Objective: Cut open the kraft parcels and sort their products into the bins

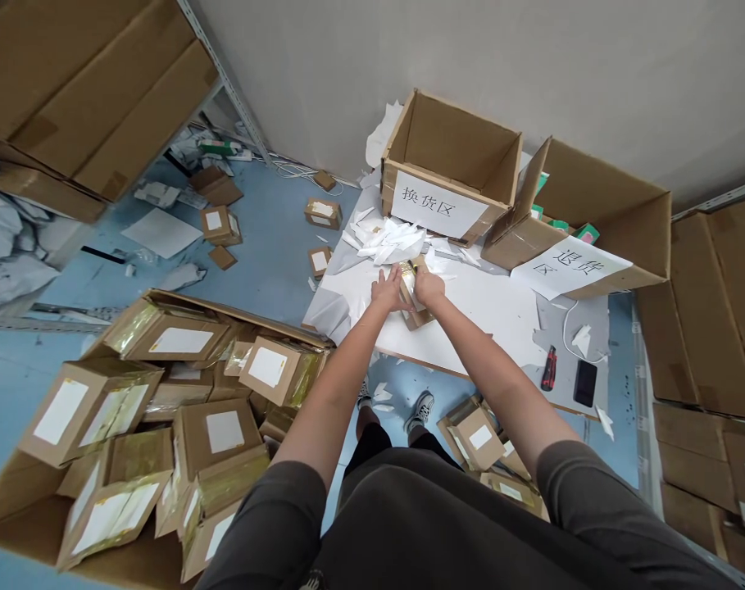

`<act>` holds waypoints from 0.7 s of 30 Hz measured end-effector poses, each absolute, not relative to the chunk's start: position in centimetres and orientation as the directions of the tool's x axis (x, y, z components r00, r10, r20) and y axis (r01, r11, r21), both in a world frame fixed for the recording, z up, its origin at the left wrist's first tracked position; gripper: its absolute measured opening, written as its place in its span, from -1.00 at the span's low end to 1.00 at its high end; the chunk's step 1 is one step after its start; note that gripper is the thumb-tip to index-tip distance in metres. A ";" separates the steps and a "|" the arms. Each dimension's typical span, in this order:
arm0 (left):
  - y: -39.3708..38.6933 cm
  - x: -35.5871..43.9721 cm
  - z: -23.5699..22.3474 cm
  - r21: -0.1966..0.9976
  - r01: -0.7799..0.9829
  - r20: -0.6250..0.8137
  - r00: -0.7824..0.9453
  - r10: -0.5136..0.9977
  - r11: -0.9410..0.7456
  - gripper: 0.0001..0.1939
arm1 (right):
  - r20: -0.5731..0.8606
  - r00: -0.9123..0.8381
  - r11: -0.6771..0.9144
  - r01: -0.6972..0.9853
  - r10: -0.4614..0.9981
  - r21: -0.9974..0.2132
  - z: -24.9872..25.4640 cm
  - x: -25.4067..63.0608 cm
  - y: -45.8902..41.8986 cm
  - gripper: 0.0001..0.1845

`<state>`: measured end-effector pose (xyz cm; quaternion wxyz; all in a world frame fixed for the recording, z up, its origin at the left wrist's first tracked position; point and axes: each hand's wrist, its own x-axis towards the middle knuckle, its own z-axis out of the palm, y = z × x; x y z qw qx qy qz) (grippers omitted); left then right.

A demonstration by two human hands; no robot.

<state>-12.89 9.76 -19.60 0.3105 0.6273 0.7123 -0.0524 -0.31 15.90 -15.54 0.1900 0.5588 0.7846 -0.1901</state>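
Observation:
A small taped cardboard box (417,318) lies on the white table (470,311) between my hands. My left hand (388,290) presses against its left side, fingers spread and thumb along the box, holding it. Closed in a fist over the box's right side, my right hand (429,288) grips what looks like a yellow-and-black utility knife (415,267), mostly hidden by the fingers. Clear tape shines on the box top. Just beyond the hands is a heap of torn white paper (389,241).
Two open labelled cartons, one left (449,147) and one right (618,197), stand at the table's back. A red-and-black utility knife (549,369) and a phone (585,383) lie at right. A large carton (15,512) of parcels fills the lower left; more boxes (479,434) sit below.

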 end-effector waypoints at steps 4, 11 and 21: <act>9.7 -12.7 -19.4 0.319 0.924 -0.501 -0.025 0.865 0.211 0.54 | -0.485 -0.288 0.283 0.955 0.826 -0.085 -15.4 -0.7 15.2 -0.28; 9.7 -12.5 -19.4 0.317 0.923 -0.500 -0.032 0.866 0.217 0.52 | -0.521 -0.298 0.345 0.939 0.800 -0.008 -14.7 -1.3 16.0 -0.16; 10.0 -12.4 -19.7 0.290 0.928 -0.532 -0.046 0.845 0.233 0.53 | -0.621 -0.313 0.434 0.900 0.719 0.048 -12.6 1.4 14.6 -0.31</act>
